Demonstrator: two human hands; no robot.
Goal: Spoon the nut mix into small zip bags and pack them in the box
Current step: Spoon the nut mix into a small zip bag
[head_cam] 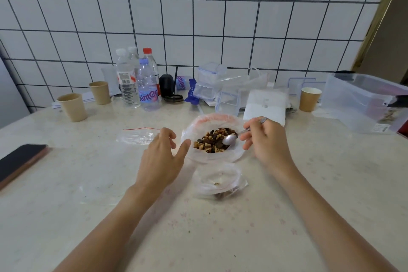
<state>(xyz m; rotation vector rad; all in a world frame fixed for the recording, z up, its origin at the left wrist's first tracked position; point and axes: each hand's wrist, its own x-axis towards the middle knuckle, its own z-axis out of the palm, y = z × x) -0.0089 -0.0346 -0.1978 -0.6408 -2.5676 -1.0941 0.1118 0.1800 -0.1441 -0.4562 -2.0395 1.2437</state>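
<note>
At the table's middle, the right hand [266, 139] pinches a small metal spoon [230, 138], its bowl lying in the brown nut mix [213, 140] inside a large clear bag [209, 157]. The left hand [162, 152], fingers loose, touches the bag's rim. I would steady this rim, load the spoon moderately, then carry it low to the small clear zip bag [217, 181] just in front.
</note>
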